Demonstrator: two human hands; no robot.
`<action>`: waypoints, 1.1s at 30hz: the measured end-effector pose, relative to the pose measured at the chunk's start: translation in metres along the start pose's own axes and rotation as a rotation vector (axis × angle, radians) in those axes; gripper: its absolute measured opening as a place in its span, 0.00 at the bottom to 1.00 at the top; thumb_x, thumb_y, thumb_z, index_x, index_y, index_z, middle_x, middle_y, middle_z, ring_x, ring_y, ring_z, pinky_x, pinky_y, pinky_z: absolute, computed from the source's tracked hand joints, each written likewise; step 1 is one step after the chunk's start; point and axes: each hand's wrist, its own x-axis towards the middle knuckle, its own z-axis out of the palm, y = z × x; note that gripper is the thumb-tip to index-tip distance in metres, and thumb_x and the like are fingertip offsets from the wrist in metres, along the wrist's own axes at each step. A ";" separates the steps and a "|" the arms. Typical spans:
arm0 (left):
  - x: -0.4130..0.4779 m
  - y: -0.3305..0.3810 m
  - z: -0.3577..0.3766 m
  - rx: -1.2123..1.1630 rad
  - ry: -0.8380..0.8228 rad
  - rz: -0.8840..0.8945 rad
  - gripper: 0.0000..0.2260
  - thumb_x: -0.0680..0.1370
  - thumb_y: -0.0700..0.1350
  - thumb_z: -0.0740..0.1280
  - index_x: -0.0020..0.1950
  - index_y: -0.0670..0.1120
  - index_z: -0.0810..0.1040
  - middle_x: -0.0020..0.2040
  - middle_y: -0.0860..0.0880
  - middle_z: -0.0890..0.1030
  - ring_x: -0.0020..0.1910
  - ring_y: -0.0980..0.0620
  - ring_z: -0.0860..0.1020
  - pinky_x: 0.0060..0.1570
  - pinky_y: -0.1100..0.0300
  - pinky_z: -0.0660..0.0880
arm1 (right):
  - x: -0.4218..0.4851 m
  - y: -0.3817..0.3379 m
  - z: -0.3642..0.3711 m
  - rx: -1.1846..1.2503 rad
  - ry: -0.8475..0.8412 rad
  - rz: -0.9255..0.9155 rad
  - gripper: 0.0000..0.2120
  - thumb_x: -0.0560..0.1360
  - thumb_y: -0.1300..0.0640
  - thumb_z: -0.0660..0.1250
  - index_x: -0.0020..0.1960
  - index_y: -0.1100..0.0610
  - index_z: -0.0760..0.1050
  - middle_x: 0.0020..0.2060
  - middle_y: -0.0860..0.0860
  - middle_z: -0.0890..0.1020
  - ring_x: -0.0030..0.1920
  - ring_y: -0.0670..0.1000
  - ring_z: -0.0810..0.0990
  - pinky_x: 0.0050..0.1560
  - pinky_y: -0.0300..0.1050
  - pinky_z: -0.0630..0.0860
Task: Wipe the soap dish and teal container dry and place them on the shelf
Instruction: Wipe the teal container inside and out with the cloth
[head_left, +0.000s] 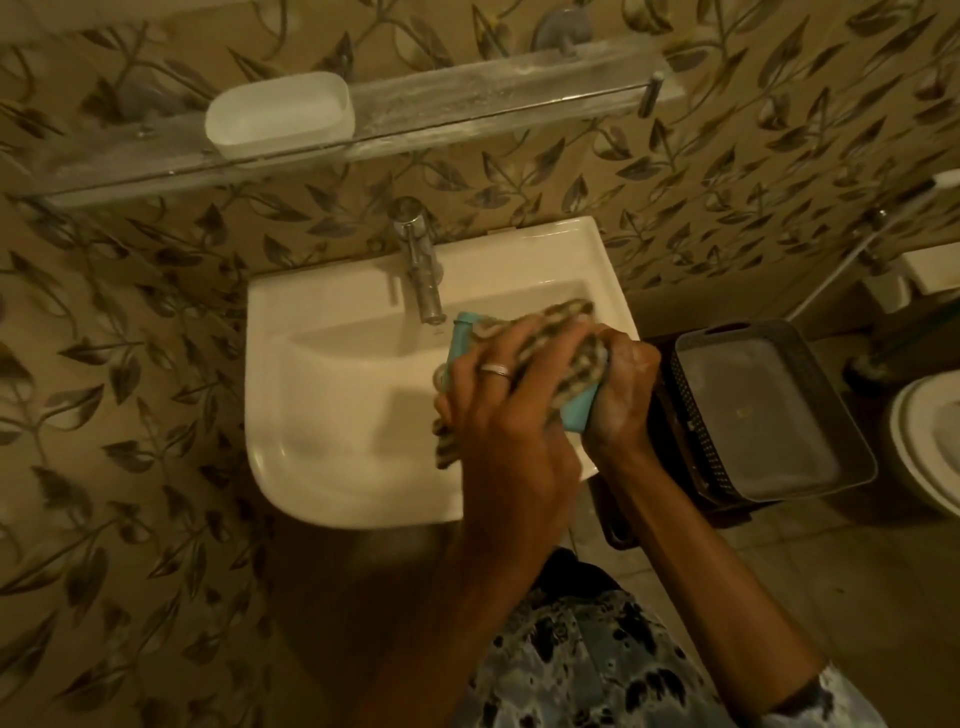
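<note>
Room: dim bathroom, white basin (322, 415) below glass shelf (467, 98).
Soap dish (280, 114): sat on shelf, towards its left.
Teal container (460, 338): held above basin, wrapped in checked cloth (550, 322).
Left hand (498, 389): clasped cloth around it.
Right hand (623, 395): gripped container's end.
Advice: probably needed turning so cloth reached every face.

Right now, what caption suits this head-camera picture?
Over the sink, left hand and right hand wipe the teal container with a patterned cloth; soap dish sits on the shelf.

Dim, warm yellowish light, soft focus (wide-angle bending at the edges).
</note>
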 end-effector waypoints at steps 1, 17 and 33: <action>-0.004 0.007 0.004 0.045 -0.033 0.062 0.21 0.75 0.41 0.58 0.66 0.55 0.73 0.65 0.50 0.75 0.62 0.46 0.70 0.54 0.46 0.71 | -0.003 0.005 -0.003 -0.016 -0.040 0.037 0.14 0.80 0.64 0.59 0.37 0.58 0.74 0.27 0.49 0.78 0.28 0.42 0.75 0.32 0.36 0.73; 0.008 -0.004 0.003 -0.040 0.035 -0.126 0.23 0.74 0.37 0.59 0.66 0.55 0.73 0.65 0.50 0.74 0.62 0.47 0.70 0.58 0.52 0.69 | 0.002 -0.004 -0.001 0.024 0.022 0.029 0.15 0.69 0.52 0.63 0.28 0.60 0.72 0.23 0.56 0.71 0.24 0.47 0.71 0.29 0.41 0.67; 0.052 -0.084 -0.020 -0.404 0.025 -0.546 0.18 0.79 0.31 0.56 0.65 0.46 0.74 0.60 0.48 0.78 0.59 0.53 0.77 0.63 0.56 0.74 | 0.007 -0.019 -0.015 0.263 0.117 0.189 0.13 0.66 0.48 0.60 0.26 0.52 0.69 0.30 0.56 0.68 0.33 0.55 0.68 0.36 0.46 0.64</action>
